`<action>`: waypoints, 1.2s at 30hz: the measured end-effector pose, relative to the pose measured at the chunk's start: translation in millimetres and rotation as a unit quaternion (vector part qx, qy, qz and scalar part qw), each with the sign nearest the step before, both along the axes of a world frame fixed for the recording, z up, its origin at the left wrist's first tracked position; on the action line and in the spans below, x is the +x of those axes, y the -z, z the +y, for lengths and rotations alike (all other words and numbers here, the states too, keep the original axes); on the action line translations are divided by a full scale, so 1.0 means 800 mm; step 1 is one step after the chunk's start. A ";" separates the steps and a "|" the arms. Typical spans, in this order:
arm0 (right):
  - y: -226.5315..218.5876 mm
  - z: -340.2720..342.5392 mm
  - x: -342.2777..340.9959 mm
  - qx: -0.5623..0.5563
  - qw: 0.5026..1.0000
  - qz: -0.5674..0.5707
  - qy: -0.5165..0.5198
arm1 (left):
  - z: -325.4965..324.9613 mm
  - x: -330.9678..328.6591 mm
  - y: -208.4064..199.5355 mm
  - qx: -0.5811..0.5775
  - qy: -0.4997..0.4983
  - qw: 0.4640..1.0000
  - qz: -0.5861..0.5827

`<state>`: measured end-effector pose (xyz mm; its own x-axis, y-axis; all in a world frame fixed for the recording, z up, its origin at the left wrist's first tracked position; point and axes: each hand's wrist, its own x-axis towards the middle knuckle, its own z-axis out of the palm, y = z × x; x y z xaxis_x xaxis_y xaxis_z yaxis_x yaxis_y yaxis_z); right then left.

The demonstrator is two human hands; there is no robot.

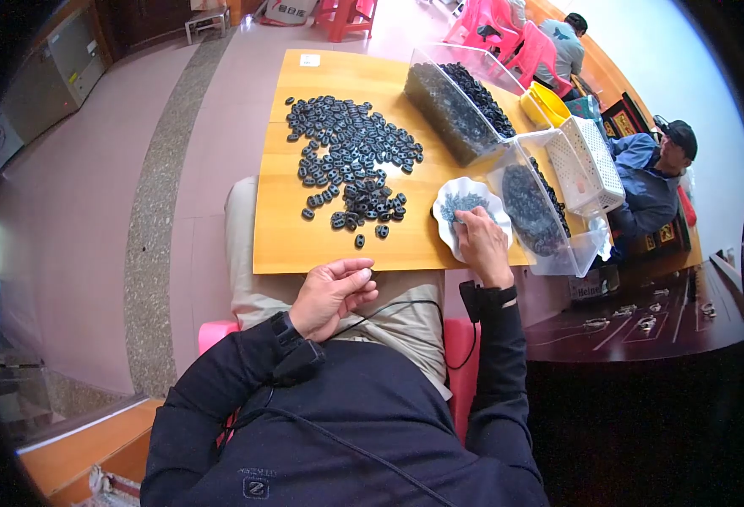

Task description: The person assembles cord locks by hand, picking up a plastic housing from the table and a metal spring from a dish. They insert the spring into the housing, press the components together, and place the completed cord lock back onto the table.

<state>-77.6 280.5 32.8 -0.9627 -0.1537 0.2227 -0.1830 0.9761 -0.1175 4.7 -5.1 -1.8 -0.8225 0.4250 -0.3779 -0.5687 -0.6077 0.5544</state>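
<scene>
My left hand (331, 297) is at the table's near edge, thumb and forefinger pinched together. What sits at its fingertips is too small to make out. My right hand (485, 245) reaches into a white scalloped dish (446, 230), its fingertips drawn together among tiny bluish-grey pieces (460, 204). Whatever those fingers grip is hidden. Ahead of my left hand, a spread of small black oval plastic pieces with two holes (355, 139) covers part of the wooden table (304, 245). One such black piece (360, 242) lies apart, nearest to that hand.
Beyond the dish stand a clear bin (439, 110) of black parts and a smaller clear bin (532, 203). A white perforated basket (590, 165) and a yellow basket (544, 106) are farther right. A person (655, 177) sits beside them. A cable crosses my lap.
</scene>
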 end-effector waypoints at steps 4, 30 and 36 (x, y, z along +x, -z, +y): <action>0.008 0.002 -0.004 -0.016 1.000 0.013 -0.009 | 0.000 0.000 0.001 -0.014 0.000 1.000 0.006; -0.010 -0.014 0.033 -0.199 0.976 0.018 -0.083 | 0.004 0.000 -0.001 -0.048 0.016 0.997 0.059; -0.024 -0.096 0.080 -0.313 0.915 -0.075 -0.244 | 0.006 0.000 -0.006 -0.078 0.035 0.993 0.079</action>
